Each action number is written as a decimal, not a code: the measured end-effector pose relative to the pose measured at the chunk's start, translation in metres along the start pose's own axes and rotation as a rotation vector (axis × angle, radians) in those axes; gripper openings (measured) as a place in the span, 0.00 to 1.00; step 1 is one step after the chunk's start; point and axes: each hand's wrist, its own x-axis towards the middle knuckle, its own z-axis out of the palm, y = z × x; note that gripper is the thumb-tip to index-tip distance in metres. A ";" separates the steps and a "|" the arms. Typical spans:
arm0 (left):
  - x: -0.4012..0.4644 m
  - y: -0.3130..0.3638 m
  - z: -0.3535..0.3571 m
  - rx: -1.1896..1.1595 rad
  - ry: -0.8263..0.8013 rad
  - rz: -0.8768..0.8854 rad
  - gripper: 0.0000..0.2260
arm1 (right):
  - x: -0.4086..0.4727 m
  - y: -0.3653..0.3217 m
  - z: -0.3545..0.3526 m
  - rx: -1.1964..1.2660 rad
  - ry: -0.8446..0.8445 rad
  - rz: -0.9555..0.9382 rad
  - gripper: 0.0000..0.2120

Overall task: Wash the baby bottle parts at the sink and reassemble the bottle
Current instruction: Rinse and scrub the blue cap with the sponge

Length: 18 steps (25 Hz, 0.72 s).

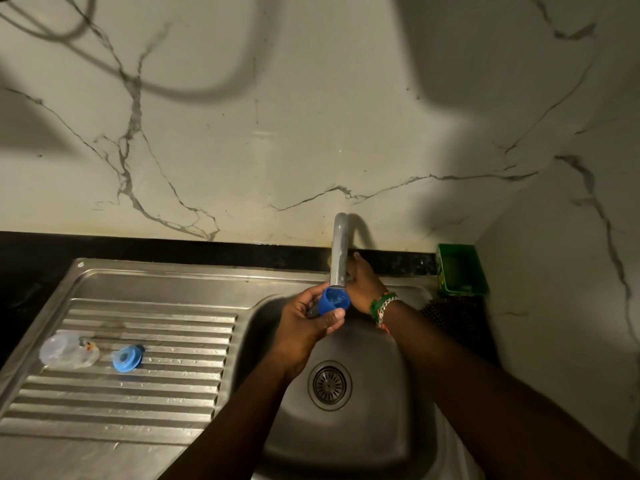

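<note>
A: In the head view, what does the left hand (311,323) hold?

B: Its fingers (334,315) are closed around a blue cap (333,302), open side up, just under the mouth of the tap (339,252), above the sink (367,427). I cannot tell if water runs.

A: And the right hand (363,285)?

B: It reaches behind the tap, near its base. Its fingers are partly hidden by the tap, so I cannot tell if they grasp something. There are bead bracelets (382,308) on the wrist.

A: Where are the other bottle parts?

B: 2 parts lie on the ribbed draining board (138,403), left of the sink: a clear bottle (69,351) on its side and, just beside it, a blue ring (126,358).

A: Anything else?

B: A green box (462,270) stands on the dark bench (207,249) at the back right, by the marble wall (311,133).
</note>
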 end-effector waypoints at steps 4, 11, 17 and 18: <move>0.004 0.001 -0.006 -0.044 -0.003 -0.024 0.22 | 0.015 -0.001 -0.005 -0.120 -0.117 -0.026 0.28; 0.011 -0.005 -0.002 -0.062 -0.013 -0.071 0.23 | 0.000 0.010 -0.004 -0.121 -0.173 0.067 0.28; 0.015 -0.006 -0.004 -0.129 0.021 -0.128 0.25 | -0.023 0.006 -0.015 0.093 0.351 -0.163 0.27; 0.015 -0.005 -0.005 -0.163 0.013 -0.148 0.26 | -0.031 0.007 -0.015 0.011 0.346 -0.240 0.25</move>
